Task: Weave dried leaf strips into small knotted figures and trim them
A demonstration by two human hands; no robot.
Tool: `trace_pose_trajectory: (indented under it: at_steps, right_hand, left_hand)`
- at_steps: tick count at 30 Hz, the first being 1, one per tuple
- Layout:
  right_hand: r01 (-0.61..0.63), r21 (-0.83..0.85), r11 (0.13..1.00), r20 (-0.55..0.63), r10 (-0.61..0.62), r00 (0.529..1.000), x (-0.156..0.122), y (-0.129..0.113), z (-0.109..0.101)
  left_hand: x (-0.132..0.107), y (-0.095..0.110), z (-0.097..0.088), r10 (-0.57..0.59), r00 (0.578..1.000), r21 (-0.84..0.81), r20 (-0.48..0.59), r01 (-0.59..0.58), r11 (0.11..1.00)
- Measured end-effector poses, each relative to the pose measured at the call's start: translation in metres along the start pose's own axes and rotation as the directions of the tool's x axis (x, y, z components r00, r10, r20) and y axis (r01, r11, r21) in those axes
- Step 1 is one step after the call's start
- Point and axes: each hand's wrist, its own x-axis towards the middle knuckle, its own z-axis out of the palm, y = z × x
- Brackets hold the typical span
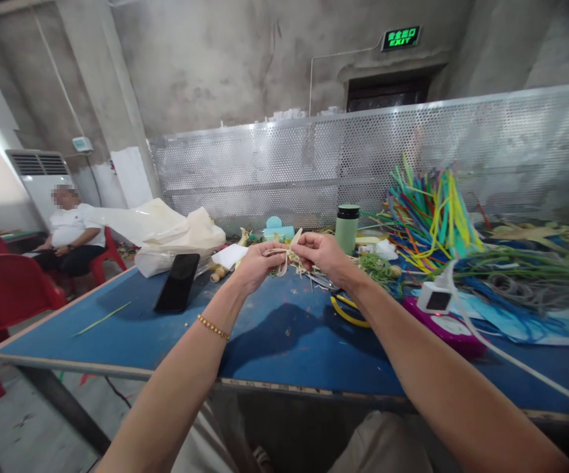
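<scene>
Both my hands meet in front of me, above the blue table. My left hand [261, 264] is closed, its thumb and fingers pinching a small knot of pale leaf strips [284, 255]. My right hand [321, 255] pinches the same strips from the other side, fingertips close to my left thumb. A loop and some loose ends stick out between the hands. The fingers cover part of the strips, so their exact shape is hard to make out. Below my right wrist lie scissors [347, 311] with yellow and black handles, partly hidden by the forearm.
A black phone [177, 282] and plastic bags [176, 233] lie left on the table [284, 358]. A green flask [347, 230], colourful strips [432, 210] and a purple power strip [447, 328] with a white cable are right. A person [75, 226] sits far left.
</scene>
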Motion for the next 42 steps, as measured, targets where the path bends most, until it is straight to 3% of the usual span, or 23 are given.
trace_pose_trajectory:
  at_steps: [5, 17, 26, 42]
  right_hand:
    - [0.018, -0.003, 1.000, -0.038, -0.018, 0.999, -0.001, -0.004, 0.003]
    - [0.065, -0.221, 0.973, -0.121, -0.094, 0.988, 0.003, -0.001, 0.005]
    - [0.011, -0.164, 0.986, -0.132, -0.033, 0.991, 0.005, 0.001, 0.006]
    - [0.008, -0.053, 0.999, -0.140, -0.015, 0.990, 0.004, 0.004, 0.010]
  left_hand:
    - [-0.001, 0.004, 0.002, -0.037, 0.999, -0.012, 0.020, 0.037, 0.999]
    - [0.004, -0.004, -0.001, 0.042, 0.999, -0.033, -0.032, -0.043, 0.999]
    - [0.005, -0.005, 0.004, 0.112, 0.993, -0.089, -0.045, -0.116, 0.989]
    - [0.005, -0.006, 0.001, 0.118, 0.992, -0.093, 0.042, -0.114, 0.989]
